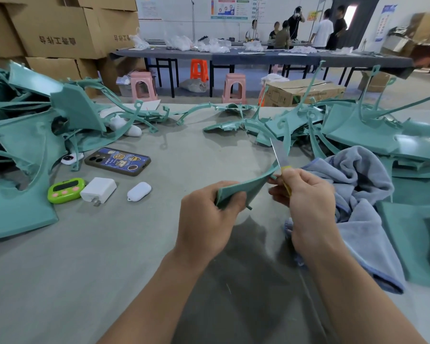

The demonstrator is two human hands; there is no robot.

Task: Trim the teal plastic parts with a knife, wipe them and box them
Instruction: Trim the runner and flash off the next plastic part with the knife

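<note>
Your left hand (pixel 209 214) grips the broad end of a teal part (pixel 243 186), held above the table (pixel 109 256) directly before you. Your right hand (pixel 305 197) pinches the yellow-handled knife (pixel 279 155), its blade against the part's thin curved arm.

Recommendation: draw the blade away from your left fingers at a shallow angle, shaving flash only.

Not verifiable: the edge's exact contact point, hidden by your right fingers. Which box takes finished parts cannot be told.
</note>
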